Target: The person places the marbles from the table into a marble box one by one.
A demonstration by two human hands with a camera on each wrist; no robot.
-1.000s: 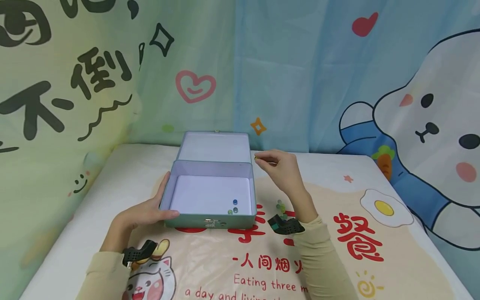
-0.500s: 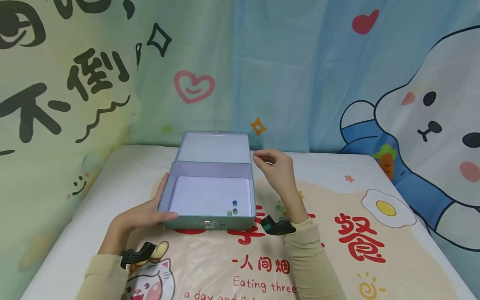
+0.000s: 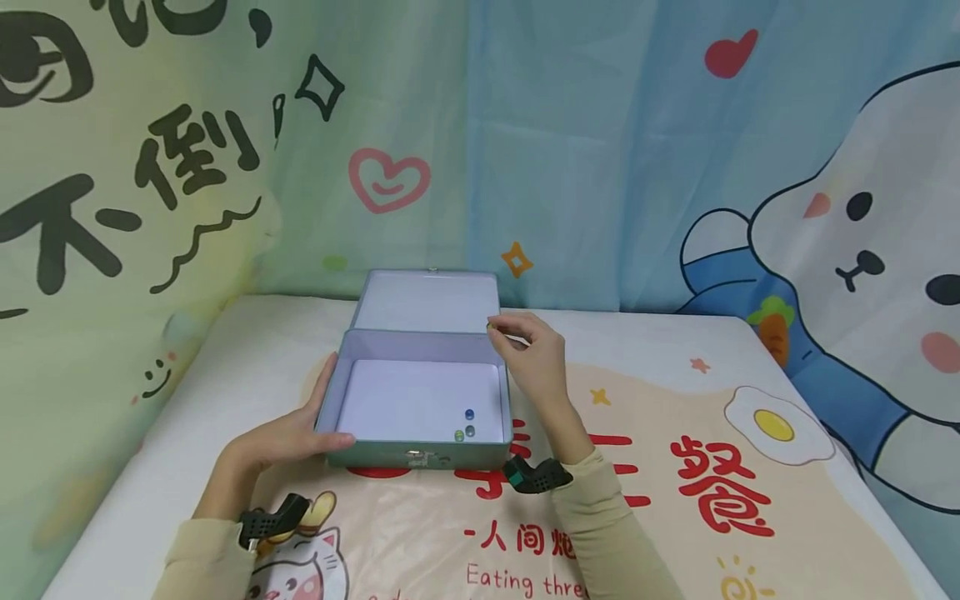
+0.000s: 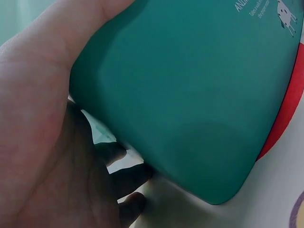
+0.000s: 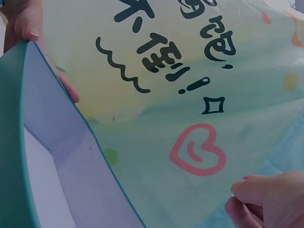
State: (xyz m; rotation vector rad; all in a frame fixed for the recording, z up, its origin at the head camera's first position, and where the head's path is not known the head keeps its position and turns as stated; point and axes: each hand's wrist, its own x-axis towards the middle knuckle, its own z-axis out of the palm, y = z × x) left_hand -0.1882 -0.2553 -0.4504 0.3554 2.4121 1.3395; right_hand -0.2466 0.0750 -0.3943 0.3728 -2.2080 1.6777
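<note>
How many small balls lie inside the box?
3, near the front right corner of the box: a blue ball, a greyish ball in front, and a green ball left of that. Others may be hidden.

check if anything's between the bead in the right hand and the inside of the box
Nothing visible blocks it: the lid is tipped back open. The right hand holds the bead near the far right corner of the box; the left hand grips its left side.

The open green box (image 3: 472,457) holds three small balls (image 3: 469,414) at front right, a tiny object (image 3: 490,326) pinched nearby.
</note>
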